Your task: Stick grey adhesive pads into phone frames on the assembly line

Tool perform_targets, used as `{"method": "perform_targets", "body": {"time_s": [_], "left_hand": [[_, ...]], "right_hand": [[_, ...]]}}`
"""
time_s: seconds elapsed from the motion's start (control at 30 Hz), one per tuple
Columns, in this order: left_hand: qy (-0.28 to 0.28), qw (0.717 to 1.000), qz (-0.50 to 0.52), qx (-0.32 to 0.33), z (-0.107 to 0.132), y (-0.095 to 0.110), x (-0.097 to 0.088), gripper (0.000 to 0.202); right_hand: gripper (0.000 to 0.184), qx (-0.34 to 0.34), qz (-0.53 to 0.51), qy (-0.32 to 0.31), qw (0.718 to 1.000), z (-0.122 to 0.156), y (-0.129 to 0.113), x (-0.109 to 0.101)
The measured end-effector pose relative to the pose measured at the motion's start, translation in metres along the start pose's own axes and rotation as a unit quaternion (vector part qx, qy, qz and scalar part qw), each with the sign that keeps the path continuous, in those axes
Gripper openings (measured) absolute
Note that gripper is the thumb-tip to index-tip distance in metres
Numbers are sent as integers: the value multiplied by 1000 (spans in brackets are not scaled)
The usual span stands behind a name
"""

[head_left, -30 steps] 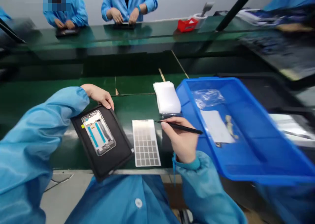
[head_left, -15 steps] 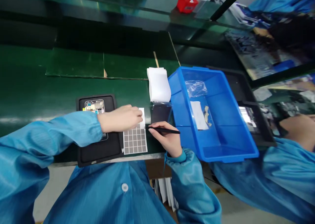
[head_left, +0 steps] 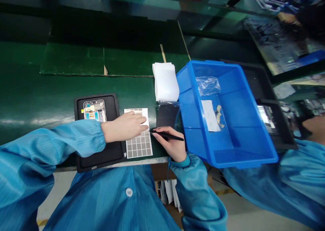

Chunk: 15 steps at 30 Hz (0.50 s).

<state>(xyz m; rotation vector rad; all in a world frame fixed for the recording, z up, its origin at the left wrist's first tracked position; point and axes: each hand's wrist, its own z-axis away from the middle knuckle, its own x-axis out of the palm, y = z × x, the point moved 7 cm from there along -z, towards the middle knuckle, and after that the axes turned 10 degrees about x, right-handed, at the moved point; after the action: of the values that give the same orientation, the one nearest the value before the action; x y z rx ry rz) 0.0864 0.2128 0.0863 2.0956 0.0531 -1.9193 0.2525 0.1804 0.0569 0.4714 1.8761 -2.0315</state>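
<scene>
My left hand (head_left: 125, 125) lies over a white sheet of grey square stickers (head_left: 138, 146), fingers stretched out and resting on its upper part. Black tweezers (head_left: 170, 136) are pinched in my right hand (head_left: 174, 145), their tip pointing left at the sheet's right edge beside my left fingertips. Whether the tip has hold of a sticker is too small to tell. Left of the sheet, a black tray (head_left: 111, 149) holds an opened phone (head_left: 94, 110) with its inner parts showing; my left sleeve covers the phone's lower part.
A blue bin (head_left: 228, 122) with clear plastic and paper scraps stands at the right. White sheets (head_left: 166, 82) and a dark flat pouch (head_left: 167, 116) lie between it and the sticker sheet. A co-worker's sleeve (head_left: 299, 170) and a further black tray (head_left: 281, 129) are beyond the bin.
My left hand has moved slightly down the sheet, its fingers now more spread, uncovering the sheet's top. My right hand keeps the tweezers at nearly the same spot. The view has shifted a little.
</scene>
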Motion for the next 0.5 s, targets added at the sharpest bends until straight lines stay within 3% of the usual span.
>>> {"method": "perform_targets", "body": {"time_s": [0.5], "left_hand": [[-12, 1000, 7, -7, -1, -1, 0, 20]], "right_hand": [[13, 8, -6, -4, 1000, 0, -1, 0]]}}
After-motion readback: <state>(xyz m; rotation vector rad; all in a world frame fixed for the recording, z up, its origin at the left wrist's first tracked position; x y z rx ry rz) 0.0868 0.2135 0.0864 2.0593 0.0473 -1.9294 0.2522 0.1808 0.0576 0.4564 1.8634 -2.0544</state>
